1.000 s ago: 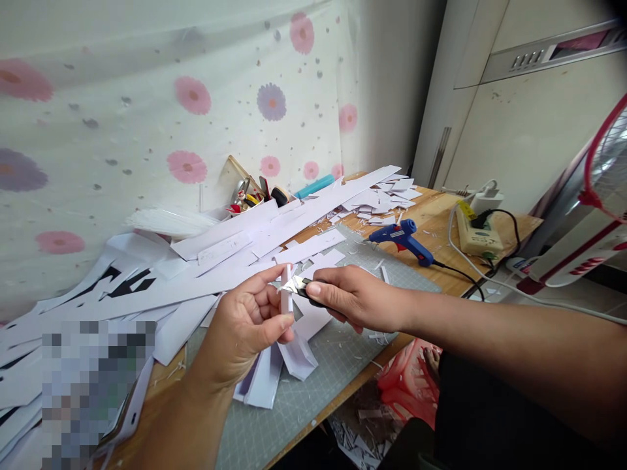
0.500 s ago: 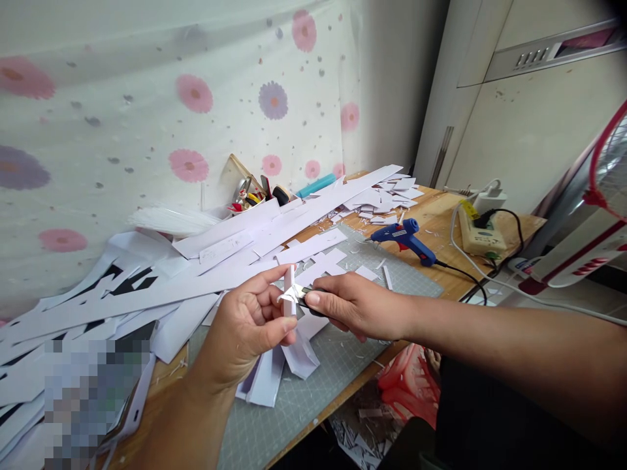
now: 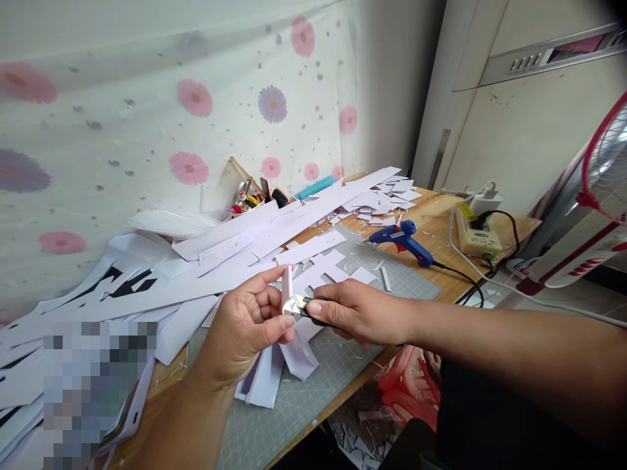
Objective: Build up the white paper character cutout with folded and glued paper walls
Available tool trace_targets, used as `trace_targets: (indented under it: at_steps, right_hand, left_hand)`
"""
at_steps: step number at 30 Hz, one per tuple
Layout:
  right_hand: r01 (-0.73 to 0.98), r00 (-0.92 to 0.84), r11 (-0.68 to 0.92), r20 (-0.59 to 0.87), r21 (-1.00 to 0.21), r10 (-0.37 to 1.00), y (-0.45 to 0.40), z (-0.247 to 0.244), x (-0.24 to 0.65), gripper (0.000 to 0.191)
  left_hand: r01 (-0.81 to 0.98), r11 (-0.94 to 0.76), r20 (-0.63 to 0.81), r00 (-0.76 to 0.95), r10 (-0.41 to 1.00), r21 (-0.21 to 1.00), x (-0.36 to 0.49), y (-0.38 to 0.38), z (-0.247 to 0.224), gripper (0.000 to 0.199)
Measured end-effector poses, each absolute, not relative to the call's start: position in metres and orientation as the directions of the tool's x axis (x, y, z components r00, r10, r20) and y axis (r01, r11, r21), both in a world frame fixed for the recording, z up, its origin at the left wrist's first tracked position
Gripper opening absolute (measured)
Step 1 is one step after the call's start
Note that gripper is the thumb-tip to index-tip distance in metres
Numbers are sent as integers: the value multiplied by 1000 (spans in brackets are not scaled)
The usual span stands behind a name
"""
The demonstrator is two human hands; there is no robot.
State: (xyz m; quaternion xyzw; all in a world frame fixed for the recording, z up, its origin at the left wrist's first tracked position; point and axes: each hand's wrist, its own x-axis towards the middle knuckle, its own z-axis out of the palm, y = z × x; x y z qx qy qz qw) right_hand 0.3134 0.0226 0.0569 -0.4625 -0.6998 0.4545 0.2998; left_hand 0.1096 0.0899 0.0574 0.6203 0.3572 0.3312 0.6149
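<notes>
Between thumb and fingertips, my left hand [image 3: 257,320] holds a small white foam board piece [image 3: 287,284] upright. My right hand [image 3: 350,309] is closed round the dark handle of a cutting knife [image 3: 316,313]. The blade lies against the lower part of the piece, close to my left thumb. Both hands are above a grey cutting mat [image 3: 274,434]. Under them lie folded white board pieces [image 3: 267,378] and cut white pieces [image 3: 326,264].
A blue glue gun [image 3: 404,241] lies at the mat's right back. Behind it are a power strip [image 3: 477,235] with cables and a fan [image 3: 607,163]. Long white strips [image 3: 147,297] cover the left. Scraps [image 3: 386,196] lie at the back, near a tool holder [image 3: 252,196].
My right hand and the knife have moved slightly down along the white piece. The curled shaving seen at the blade before no longer sticks out to the left.
</notes>
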Motion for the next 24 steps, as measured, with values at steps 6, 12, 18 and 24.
trace_targets:
  at_steps: [6, 12, 18, 24]
  right_hand:
    - [260, -479, 99, -39, -961, 877, 23, 52, 316, 53]
    - [430, -226, 392, 323, -814, 919, 28, 53, 334, 45]
    - [682, -346, 538, 430, -496, 834, 26, 49, 337, 62]
    - [786, -369, 551, 502, -280, 782, 29, 46, 333, 74]
  left_hand:
    - [-3, -31, 28, 527, 849, 999, 111, 92, 59, 76]
    - [45, -71, 34, 556, 830, 996, 111, 87, 61, 72]
    - [37, -60, 33, 505, 863, 998, 118, 76, 65, 70]
    - [26, -12, -2, 474, 880, 1000, 121, 69, 68, 70]
